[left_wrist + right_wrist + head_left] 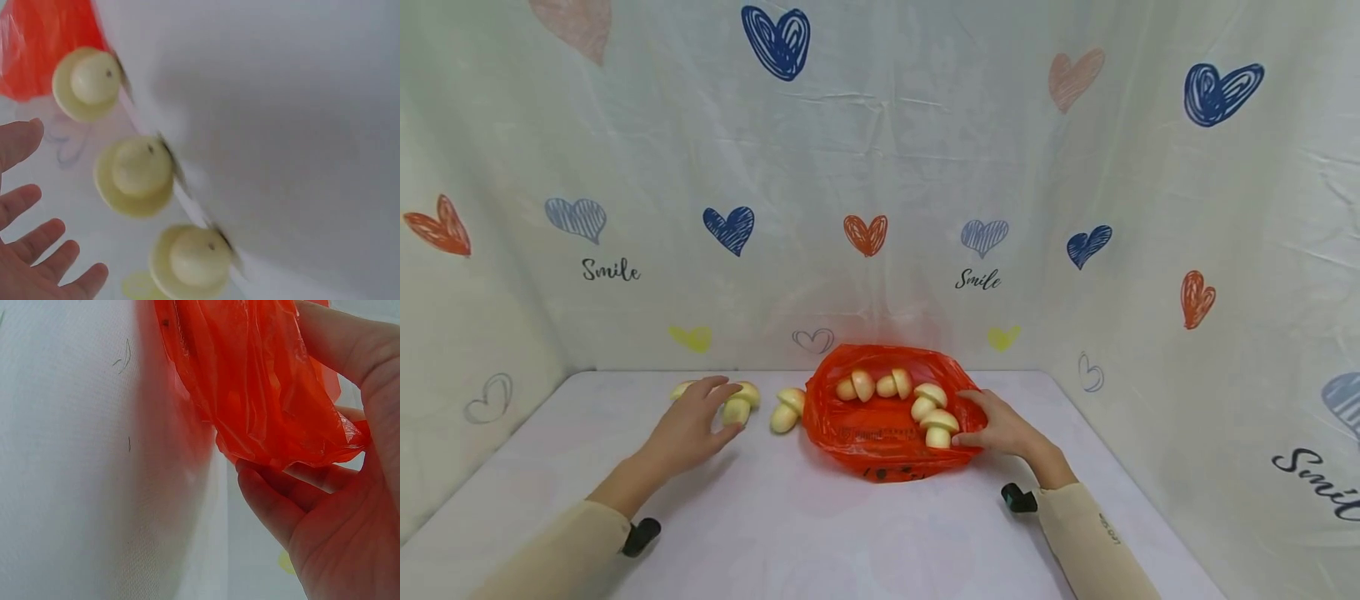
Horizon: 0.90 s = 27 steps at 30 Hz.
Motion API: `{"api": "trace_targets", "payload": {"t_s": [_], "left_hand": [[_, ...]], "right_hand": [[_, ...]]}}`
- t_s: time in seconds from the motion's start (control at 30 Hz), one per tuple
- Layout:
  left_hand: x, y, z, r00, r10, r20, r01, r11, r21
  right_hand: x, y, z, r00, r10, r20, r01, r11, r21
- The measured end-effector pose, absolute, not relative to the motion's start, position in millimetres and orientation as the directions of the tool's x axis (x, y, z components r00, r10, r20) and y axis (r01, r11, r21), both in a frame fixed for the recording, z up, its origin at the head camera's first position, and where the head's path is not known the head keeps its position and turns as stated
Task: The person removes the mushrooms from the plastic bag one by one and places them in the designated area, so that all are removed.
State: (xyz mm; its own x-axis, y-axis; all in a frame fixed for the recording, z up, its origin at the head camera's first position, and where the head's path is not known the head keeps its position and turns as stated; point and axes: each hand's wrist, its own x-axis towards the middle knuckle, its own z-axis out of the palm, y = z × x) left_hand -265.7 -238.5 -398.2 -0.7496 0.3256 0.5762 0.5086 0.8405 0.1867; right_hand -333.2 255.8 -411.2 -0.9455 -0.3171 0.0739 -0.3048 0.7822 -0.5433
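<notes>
A red plastic bag [880, 467] lies on the table with its mouth spread open. Several pale yellow mushrooms [939, 428], toy-like in look, are inside it. My right hand [1000, 425] grips the bag's right side, thumb over the rim and fingers against the outside; the right wrist view shows the red film [250, 381] between them. Left of the bag stand three more mushrooms [787, 410] in a row. Near the middle mushroom [134, 175] my left hand [692, 425] hovers with spread fingers, holding nothing. In the head view it partly covers the leftmost mushroom [681, 389].
The white table [820, 542] ends at a cloth backdrop [880, 150] printed with hearts and the word Smile. More of that cloth hangs along the left and right sides. A black wrist camera [642, 537] sits on the left sleeve, another [1018, 498] on the right.
</notes>
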Motion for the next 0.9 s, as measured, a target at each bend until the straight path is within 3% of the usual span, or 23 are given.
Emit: {"api": "trace_targets", "payload": {"t_s": [0.13,0.4,0.6,0.9], "left_hand": [[-265.0,-217.9,-398.1,-0.709,0.367,0.603,0.566,0.806,0.174],[-254.7,-178.9,-400.4,-0.69,0.445,0.572,0.615,0.777,0.137],[-253.4,-151.6,-395.7,-0.626,0.502,0.597,0.693,0.709,0.131],[-256.0,-116.9,-391.7,-0.595,0.557,0.579,0.734,0.67,0.111]], "right_hand": [[-333.1,255.4,-410.9,-0.945,-0.318,0.076,-0.306,0.78,-0.545],[-333.8,255.3,-411.3,-0.944,-0.321,0.074,-0.309,0.783,-0.539],[-332.7,256.1,-410.6,-0.941,-0.326,0.086,-0.319,0.779,-0.54],[-333.8,257.7,-411.8,-0.929,-0.352,0.114,-0.358,0.776,-0.519]]}}
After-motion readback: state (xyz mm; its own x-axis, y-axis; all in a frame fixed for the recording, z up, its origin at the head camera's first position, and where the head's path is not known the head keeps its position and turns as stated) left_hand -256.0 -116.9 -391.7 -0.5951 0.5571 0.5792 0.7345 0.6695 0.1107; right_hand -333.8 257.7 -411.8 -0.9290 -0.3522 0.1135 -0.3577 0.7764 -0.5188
